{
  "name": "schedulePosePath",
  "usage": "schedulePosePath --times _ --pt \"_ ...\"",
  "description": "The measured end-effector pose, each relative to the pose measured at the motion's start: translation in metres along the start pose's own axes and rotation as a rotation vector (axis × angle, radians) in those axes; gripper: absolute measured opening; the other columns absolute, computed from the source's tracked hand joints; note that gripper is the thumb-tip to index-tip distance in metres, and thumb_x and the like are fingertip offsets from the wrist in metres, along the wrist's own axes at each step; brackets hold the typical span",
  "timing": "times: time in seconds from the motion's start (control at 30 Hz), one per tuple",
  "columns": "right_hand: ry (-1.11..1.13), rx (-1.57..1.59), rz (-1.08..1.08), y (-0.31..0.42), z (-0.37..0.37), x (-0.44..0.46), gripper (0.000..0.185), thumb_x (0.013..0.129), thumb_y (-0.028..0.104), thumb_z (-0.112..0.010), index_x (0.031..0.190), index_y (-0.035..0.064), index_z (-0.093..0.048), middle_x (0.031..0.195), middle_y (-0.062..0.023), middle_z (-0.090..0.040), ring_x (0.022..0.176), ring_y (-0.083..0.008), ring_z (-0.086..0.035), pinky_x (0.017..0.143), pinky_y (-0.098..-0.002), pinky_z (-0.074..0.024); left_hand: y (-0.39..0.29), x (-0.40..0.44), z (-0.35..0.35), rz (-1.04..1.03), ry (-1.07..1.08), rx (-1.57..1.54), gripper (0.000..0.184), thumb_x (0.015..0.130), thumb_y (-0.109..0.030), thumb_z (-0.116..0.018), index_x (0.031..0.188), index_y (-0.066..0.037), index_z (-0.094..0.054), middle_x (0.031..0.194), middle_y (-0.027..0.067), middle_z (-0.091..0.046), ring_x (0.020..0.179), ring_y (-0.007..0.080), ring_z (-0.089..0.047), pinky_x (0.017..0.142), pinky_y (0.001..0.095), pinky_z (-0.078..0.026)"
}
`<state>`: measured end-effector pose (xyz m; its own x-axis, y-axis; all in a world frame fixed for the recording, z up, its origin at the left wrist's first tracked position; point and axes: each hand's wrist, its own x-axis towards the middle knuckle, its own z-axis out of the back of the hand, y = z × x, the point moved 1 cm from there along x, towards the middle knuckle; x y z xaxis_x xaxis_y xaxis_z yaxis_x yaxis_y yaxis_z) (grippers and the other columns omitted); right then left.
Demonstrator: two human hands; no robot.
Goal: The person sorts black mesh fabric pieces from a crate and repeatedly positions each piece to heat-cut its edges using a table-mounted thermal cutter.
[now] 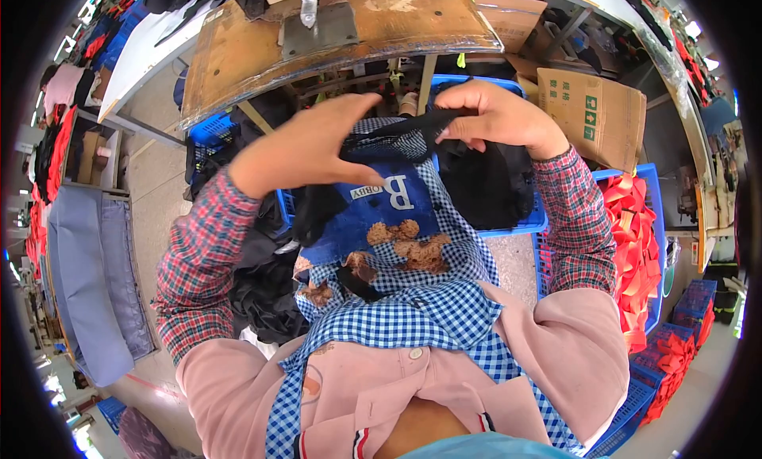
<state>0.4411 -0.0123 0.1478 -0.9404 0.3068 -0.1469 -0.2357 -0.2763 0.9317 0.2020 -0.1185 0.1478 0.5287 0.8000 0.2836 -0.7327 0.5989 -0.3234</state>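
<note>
Nearest is the person's checked apron (397, 308), worn over a pink shirt (548, 348), probably to spare the clothes beneath. Its blue panel (345, 230) carries a large letter B, with brown patches around the lower edge.

Just past that panel, in the air before the body, is a black mesh piece (413, 128). The right hand (504, 118) pinches one end of it between thumb and fingers — a narrow grip that likely suits thin, limp material and leaves most of it uncovered. The left hand (305, 145) is wide, thumb and fingers well parted around the other end; it is blurred, and I cannot tell whether it touches the mesh. Both arms reach forward, presumably so the piece hangs in plain sight.

Beyond, black cloth (484, 189) lies in a blue crate (516, 230), seemingly for short reach. To the right, red straps (627, 245) fill a blue basket (656, 213) whose walls seem to gather the loose lengths. Farthest ahead stands the wooden surface (238, 58), bearing a grey plate (325, 34) and a clear bottle (309, 8) — with a cardboard box (615, 122) to its right.
</note>
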Motion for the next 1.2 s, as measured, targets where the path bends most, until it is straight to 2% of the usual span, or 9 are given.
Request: schedulePosePath --times 0.03,0.1,0.17,0.2,0.23,0.3,0.37,0.67,1.2 --pt "-0.031 0.012 0.065 0.004 -0.001 0.006 0.015 0.088 0.015 -0.061 0.094 0.0015 -0.064 0.071 0.0012 -0.060 0.051 -0.0048 -0.049 0.049 -0.0211 -0.0406 -0.006 0.001 -0.007 0.028 0.072 -0.192 0.081 0.075 -0.044 -0.074 0.132 0.004 -0.041 0.115 0.0204 -0.058 0.109 0.0313 -0.056 0.094 0.0370 -0.042" --pt "-0.068 -0.161 0.135 0.016 0.002 0.017 0.018 0.088 0.017 -0.063 0.094 -0.0002 -0.063 0.074 0.0004 -0.060 0.060 -0.0049 -0.053 0.055 -0.0223 -0.0431 -0.019 0.005 -0.002 0.312 0.403 -0.641 0.066 0.078 -0.038 -0.073 0.125 0.003 -0.050 0.109 0.0157 -0.062 0.101 0.0237 -0.058 0.089 0.0343 -0.045" --pt "-0.062 -0.196 0.255 0.019 0.012 0.027 0.013 0.086 0.010 -0.063 0.094 0.0001 -0.061 0.082 0.0013 -0.061 0.071 -0.0050 -0.055 0.063 -0.0204 -0.0452 -0.004 -0.002 -0.005 0.335 0.416 -0.704 0.055 0.081 -0.041 -0.070 0.112 0.002 -0.058 0.093 0.0116 -0.063 0.088 0.0179 -0.058 0.079 0.0313 -0.046" --pt "-0.063 -0.226 0.185 0.023 0.018 0.027 0.020 0.088 0.021 -0.065 0.091 0.0006 -0.063 0.074 0.0012 -0.058 0.073 -0.0049 -0.052 0.067 -0.0238 -0.0426 0.004 -0.006 -0.004 0.344 0.423 -0.737 0.051 0.082 -0.043 -0.068 0.106 0.001 -0.062 0.085 0.0096 -0.063 0.081 0.0150 -0.057 0.074 0.0298 -0.046" --pt "-0.045 -0.209 0.143 0.021 0.025 0.028 0.024 0.088 0.026 -0.065 0.087 0.0023 -0.063 0.073 0.0025 -0.057 0.070 -0.0055 -0.050 0.065 -0.0231 -0.0413 0.009 -0.007 0.014 0.390 0.394 -0.677 0.029 0.085 -0.023 -0.067 0.100 0.002 -0.063 0.087 -0.0006 -0.063 0.080 0.0072 -0.054 0.074 0.0243 -0.046" --pt "-0.062 -0.325 0.091 0.013 0.038 0.029 0.030 0.088 0.034 -0.064 0.084 0.0041 -0.064 0.071 0.0037 -0.056 0.069 -0.0055 -0.049 0.064 -0.0222 -0.0403 0.030 -0.022 0.031 0.491 0.203 -0.715 0.031 0.086 -0.029 -0.067 0.096 0.000 -0.066 0.074 -0.0034 -0.056 0.072 0.0044 -0.050 0.064 0.0210 -0.041" --pt "-0.104 -0.342 0.060 -0.001 0.048 0.037 0.034 0.089 0.038 -0.063 0.084 0.0048 -0.064 0.070 0.0041 -0.054 0.069 -0.0049 -0.048 0.064 -0.0223 -0.0398 0.046 -0.036 0.047 0.622 0.114 -0.758 0.024 0.087 -0.021 -0.065 0.099 0.001 -0.063 0.083 -0.0056 -0.057 0.079 0.0020 -0.049 0.072 0.0202 -0.042" --pt "-0.306 -0.470 -0.037 -0.030 0.063 0.112 0.037 0.090 0.044 -0.059 0.081 0.0075 -0.061 0.065 0.0073 -0.041 0.063 -0.0040 -0.037 0.058 -0.0226 -0.0307 0.126 -0.052 0.058 0.778 -0.173 -0.640 0.038 0.087 -0.030 -0.065 0.108 0.002 -0.065 0.098 0.0019 -0.066 0.093 0.0094 -0.057 0.084 0.0215 -0.041" --pt "-0.350 -0.433 -0.146 -0.048 0.098 0.167 0.046 0.078 0.047 -0.069 0.097 0.0049 -0.069 0.091 -0.0035 -0.066 0.090 -0.0142 -0.058 0.083 -0.0277 -0.0424 0.203 -0.027 0.043 0.818 -0.099 -0.493 0.037 0.084 -0.026 -0.066 0.113 -0.004 -0.066 0.107 0.0078 -0.066 0.102 0.0181 -0.058 0.093 0.0269 -0.038"
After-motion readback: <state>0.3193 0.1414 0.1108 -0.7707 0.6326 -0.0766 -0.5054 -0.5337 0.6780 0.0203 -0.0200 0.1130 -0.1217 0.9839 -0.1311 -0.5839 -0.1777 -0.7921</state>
